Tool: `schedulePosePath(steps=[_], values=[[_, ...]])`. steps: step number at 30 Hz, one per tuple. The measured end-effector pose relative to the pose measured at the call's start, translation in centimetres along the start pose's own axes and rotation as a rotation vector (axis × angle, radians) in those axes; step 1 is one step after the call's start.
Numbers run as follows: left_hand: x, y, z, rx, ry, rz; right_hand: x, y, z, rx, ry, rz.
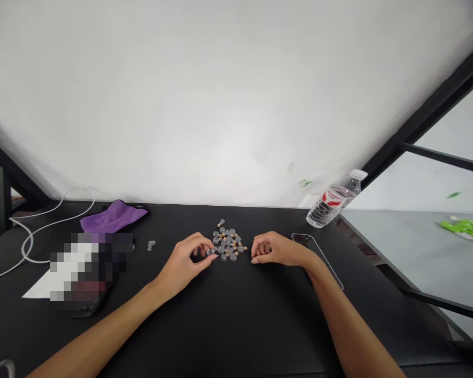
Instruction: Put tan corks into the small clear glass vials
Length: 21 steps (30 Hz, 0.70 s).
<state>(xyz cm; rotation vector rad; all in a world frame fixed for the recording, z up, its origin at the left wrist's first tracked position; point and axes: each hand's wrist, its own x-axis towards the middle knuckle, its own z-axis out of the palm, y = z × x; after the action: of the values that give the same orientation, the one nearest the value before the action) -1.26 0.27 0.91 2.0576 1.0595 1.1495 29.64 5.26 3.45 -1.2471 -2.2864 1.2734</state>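
Observation:
A pile of tiny clear glass bottles with cork stoppers point(230, 242) lies on the black tabletop point(236, 315) between my hands. At the pile's left edge, my left hand point(191, 257) pinches one small clear glass bottle point(212, 251) between thumb and fingers. My right hand point(274, 248) rests just right of the pile with its fingers curled in, and nothing shows between them. Slightly apart at the back of the pile lies a single corked bottle point(220, 223). Left of my left hand are a few small clear pieces point(151, 245), too small to make out.
A water bottle point(333, 199) leans in view at the back right. Beside my right forearm lies a phone point(315, 252). Purple cloth point(114, 216), a white cable point(31, 241) and partly blurred items with white paper point(43, 286) occupy the left. A white wall point(220, 105) closes the back.

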Motion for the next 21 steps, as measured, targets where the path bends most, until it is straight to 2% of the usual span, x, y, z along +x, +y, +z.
schedulePosePath(steps=[4,7,14,17,21], values=[[0.0,-0.1,0.0,-0.001,-0.002,0.007,-0.2,-0.5,-0.1,0.009,-0.017,-0.009],[0.0,0.0,0.1,-0.002,-0.001,0.007,0.1,-1.0,0.4,0.094,0.006,-0.048],[-0.1,0.5,0.1,-0.035,-0.013,0.010,2.0,-2.7,4.3,0.303,0.229,-0.272],[-0.1,0.5,0.2,-0.053,-0.018,0.018,2.5,-3.4,5.7,0.366,0.254,-0.291],[-0.1,0.4,0.4,-0.073,-0.036,0.036,2.5,-3.9,6.3,0.368,0.268,-0.281]])
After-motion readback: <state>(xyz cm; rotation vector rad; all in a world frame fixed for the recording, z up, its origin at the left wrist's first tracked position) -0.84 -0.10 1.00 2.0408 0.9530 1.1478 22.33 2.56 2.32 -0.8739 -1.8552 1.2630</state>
